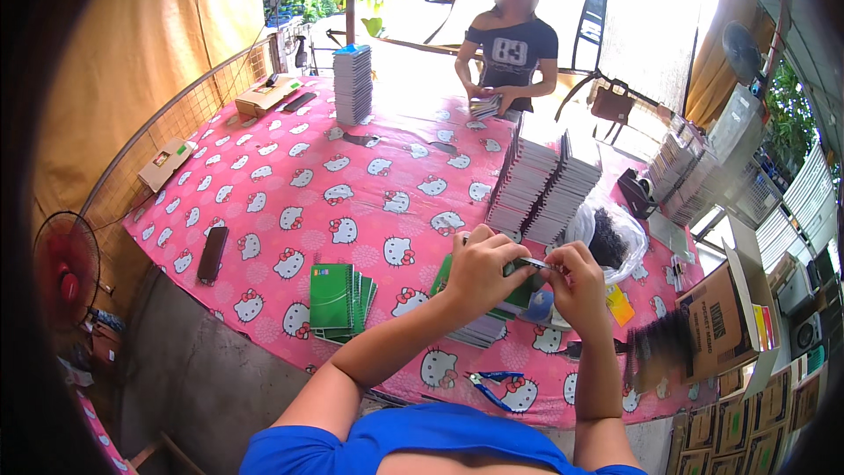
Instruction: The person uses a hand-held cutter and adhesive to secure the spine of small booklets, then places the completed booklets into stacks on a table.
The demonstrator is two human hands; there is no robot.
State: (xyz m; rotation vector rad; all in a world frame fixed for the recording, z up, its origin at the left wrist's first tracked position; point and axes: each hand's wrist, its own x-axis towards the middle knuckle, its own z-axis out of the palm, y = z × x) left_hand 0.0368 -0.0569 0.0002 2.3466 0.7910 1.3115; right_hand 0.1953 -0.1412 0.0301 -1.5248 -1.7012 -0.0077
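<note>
We hold a small green notebook (519,286) between both hands above the pink patterned tablecloth (290,176): the left hand (479,266) is closed over its near end, and the right hand (576,286) pinches a thin dark strip, seemingly a binding coil (536,262), at its upper edge; how tightly those fingers close we cannot tell. Directly beneath the grip lies a low pile of like notebooks (479,330), and to its left a fanned stack of green-covered notebooks (338,301), which we judge to be finished pieces. Beyond the grip rise tall leaning stacks of booklets (541,185), suggesting much work remains. Blue-handled pliers (492,384) lie on the near side, unused. Across the table another person (510,44) handles a small bundle.
</note>
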